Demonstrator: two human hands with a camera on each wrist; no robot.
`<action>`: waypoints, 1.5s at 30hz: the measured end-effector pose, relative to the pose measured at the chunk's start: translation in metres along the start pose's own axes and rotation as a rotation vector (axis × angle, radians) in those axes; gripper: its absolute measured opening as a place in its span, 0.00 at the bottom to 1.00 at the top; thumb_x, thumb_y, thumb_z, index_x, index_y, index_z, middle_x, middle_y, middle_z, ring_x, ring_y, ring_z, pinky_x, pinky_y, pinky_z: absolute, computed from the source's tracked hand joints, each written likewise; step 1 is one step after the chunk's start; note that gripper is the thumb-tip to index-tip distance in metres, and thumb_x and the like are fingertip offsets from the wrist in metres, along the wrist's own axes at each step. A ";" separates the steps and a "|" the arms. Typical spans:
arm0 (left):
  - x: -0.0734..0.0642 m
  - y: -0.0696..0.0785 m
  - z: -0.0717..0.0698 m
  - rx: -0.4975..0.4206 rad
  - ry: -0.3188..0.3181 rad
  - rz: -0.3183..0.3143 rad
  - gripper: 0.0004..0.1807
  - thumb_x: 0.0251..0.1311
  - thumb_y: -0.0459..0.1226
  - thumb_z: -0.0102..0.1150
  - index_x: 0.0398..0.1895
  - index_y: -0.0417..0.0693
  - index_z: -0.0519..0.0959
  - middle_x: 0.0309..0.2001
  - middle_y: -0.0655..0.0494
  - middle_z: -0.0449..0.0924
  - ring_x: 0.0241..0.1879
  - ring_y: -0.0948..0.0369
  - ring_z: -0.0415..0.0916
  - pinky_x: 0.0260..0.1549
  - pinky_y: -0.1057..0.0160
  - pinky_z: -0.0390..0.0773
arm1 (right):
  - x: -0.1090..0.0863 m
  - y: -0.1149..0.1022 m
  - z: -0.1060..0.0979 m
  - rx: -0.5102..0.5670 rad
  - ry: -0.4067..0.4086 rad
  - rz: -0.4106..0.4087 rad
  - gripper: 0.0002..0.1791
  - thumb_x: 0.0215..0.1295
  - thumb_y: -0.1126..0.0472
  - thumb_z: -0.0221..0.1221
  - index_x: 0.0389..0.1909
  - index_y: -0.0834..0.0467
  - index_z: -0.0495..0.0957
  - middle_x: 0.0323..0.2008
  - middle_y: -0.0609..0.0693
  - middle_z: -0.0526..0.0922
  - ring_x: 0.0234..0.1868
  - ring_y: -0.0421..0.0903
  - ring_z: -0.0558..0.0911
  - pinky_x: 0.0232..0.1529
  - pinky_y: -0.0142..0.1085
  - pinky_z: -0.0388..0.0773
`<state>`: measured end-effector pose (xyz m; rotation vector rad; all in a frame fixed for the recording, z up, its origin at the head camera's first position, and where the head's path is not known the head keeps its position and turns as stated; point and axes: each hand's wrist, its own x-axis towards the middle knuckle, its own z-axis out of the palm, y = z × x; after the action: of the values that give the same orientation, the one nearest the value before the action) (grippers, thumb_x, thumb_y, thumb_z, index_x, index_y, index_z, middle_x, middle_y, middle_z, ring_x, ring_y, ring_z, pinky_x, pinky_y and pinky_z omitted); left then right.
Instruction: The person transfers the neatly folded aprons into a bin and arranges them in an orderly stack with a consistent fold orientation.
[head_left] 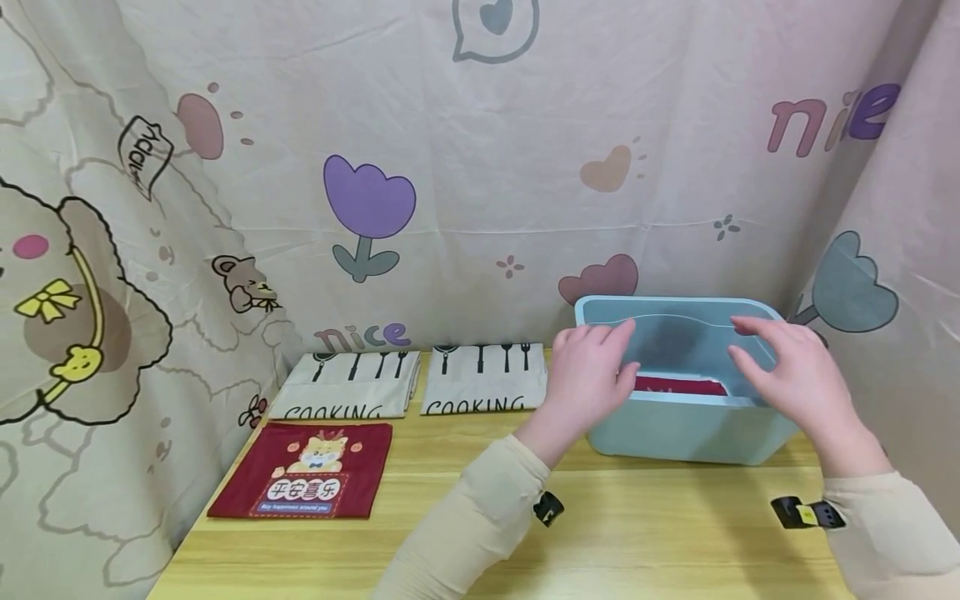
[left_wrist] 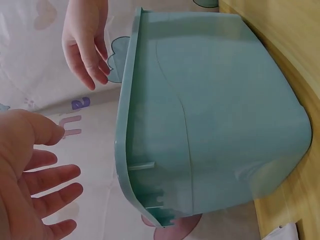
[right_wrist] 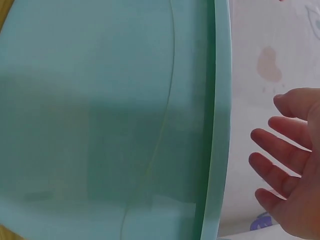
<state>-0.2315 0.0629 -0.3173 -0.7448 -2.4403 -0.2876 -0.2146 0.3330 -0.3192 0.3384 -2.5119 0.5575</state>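
Observation:
A light blue plastic bin (head_left: 690, 429) stands on the table at the right, with a folded dark red cloth (head_left: 678, 386) lying inside it. My left hand (head_left: 590, 371) hovers over the bin's left end, its fingers loosely spread and nothing in them. Over the right end hovers my right hand (head_left: 798, 375), thumb and fingers apart and likewise holding nothing. In the left wrist view the left hand (left_wrist: 37, 175) is apart from the bin's rim (left_wrist: 122, 130). The right wrist view shows the right hand (right_wrist: 290, 160) beside the rim (right_wrist: 222, 120), not touching it.
Two folded white cloths, a left one (head_left: 341, 387) and a right one (head_left: 486, 383), both printed COOKING, lie at the table's back. A folded dark red cloth with a cartoon animal (head_left: 307, 471) lies in front at left. Printed curtains (head_left: 480, 167) hang behind the wooden table (head_left: 637, 533).

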 end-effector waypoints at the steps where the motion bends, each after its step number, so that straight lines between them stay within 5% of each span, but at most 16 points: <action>1: -0.002 0.000 0.000 -0.001 0.017 0.008 0.27 0.65 0.50 0.59 0.67 0.58 0.72 0.54 0.64 0.80 0.54 0.60 0.74 0.57 0.57 0.67 | -0.001 -0.002 0.001 0.003 0.013 -0.018 0.25 0.63 0.65 0.63 0.61 0.66 0.73 0.54 0.68 0.77 0.56 0.69 0.69 0.55 0.68 0.61; 9: -0.017 -0.006 -0.003 -0.017 0.155 0.049 0.27 0.63 0.48 0.62 0.65 0.56 0.75 0.50 0.62 0.82 0.51 0.59 0.76 0.57 0.56 0.68 | -0.008 -0.015 0.010 0.016 0.100 -0.135 0.27 0.57 0.67 0.67 0.60 0.64 0.75 0.54 0.65 0.79 0.56 0.65 0.73 0.62 0.62 0.62; 17: -0.033 -0.020 -0.006 0.006 0.126 0.039 0.28 0.62 0.48 0.63 0.66 0.55 0.74 0.52 0.61 0.82 0.53 0.57 0.75 0.60 0.50 0.67 | -0.010 -0.033 0.019 0.027 0.139 -0.194 0.29 0.52 0.68 0.69 0.58 0.63 0.77 0.52 0.64 0.81 0.54 0.63 0.74 0.54 0.63 0.66; 26: -0.051 -0.041 0.000 -0.026 0.178 0.034 0.30 0.57 0.44 0.68 0.64 0.52 0.75 0.53 0.57 0.82 0.52 0.54 0.75 0.58 0.47 0.68 | -0.011 -0.052 0.036 0.047 0.176 -0.259 0.30 0.48 0.67 0.71 0.56 0.62 0.79 0.49 0.62 0.82 0.52 0.62 0.77 0.65 0.60 0.60; 35: -0.063 -0.063 0.005 -0.014 0.204 0.046 0.29 0.58 0.44 0.68 0.64 0.50 0.76 0.55 0.54 0.80 0.53 0.53 0.75 0.56 0.48 0.69 | -0.011 -0.070 0.058 0.078 0.219 -0.364 0.27 0.51 0.64 0.68 0.55 0.61 0.80 0.48 0.60 0.83 0.53 0.60 0.77 0.68 0.57 0.56; 45: -0.081 -0.098 0.013 -0.014 0.218 -0.010 0.30 0.56 0.42 0.69 0.64 0.47 0.76 0.55 0.52 0.79 0.53 0.51 0.74 0.58 0.46 0.68 | -0.014 -0.089 0.076 0.149 0.238 -0.422 0.24 0.55 0.62 0.64 0.55 0.60 0.80 0.49 0.57 0.83 0.54 0.59 0.77 0.66 0.54 0.62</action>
<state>-0.2381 -0.0492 -0.3783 -0.6703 -2.2390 -0.3699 -0.2064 0.2212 -0.3575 0.7863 -2.0921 0.5746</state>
